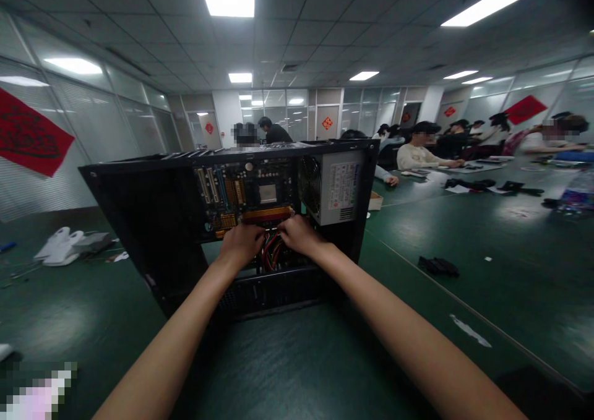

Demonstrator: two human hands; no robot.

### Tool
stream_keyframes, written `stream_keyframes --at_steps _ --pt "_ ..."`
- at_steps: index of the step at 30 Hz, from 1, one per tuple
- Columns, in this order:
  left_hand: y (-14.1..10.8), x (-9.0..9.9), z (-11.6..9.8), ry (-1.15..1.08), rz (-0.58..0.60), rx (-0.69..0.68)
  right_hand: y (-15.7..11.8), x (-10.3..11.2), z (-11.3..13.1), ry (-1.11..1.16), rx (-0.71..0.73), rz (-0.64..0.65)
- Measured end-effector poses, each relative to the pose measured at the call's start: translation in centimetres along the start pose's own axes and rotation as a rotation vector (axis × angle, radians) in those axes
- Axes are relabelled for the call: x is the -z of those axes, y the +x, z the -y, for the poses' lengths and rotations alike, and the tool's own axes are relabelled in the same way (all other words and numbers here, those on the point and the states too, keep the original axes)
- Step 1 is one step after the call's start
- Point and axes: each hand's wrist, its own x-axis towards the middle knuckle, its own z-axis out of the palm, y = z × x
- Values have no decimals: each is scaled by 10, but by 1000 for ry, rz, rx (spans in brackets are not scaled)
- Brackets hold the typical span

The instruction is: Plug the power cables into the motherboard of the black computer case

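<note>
A black computer case (139,222) stands on the green table with its open side facing me. Inside it a motherboard (255,182) carries a bare square processor (268,193) and orange and red memory slots (266,214). The power supply (336,191) sits at the upper right, beside a fan. Both hands reach into the case just below the memory slots. My left hand (241,244) is closed, its fingertips by a bundle of red and dark cables (270,253). My right hand (301,234) is closed on the other side of the bundle. What the fingers pinch, if anything, is hidden.
White plastic bags (60,245) and a grey box lie at the left. Black gloves (439,266) and a torn white scrap (470,330) are on the table (413,308) at the right. Several people sit at the far tables, one in a cream top (413,158).
</note>
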Motion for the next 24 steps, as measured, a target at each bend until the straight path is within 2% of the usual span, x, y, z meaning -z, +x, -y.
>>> stream_keyframes --at_steps 11,19,22,24 --pt "0 -2 3 1 -28 17 0 -1 1 -63 -12 -2" --pt "1 -1 6 -70 -23 35 4 -3 -3 29 -28 -31" --pt "-13 6 12 -183 -60 6 -7 6 -3 79 -2 -81" --pt "-34 9 16 -241 -82 -15 -26 13 -3 48 -3 -109"
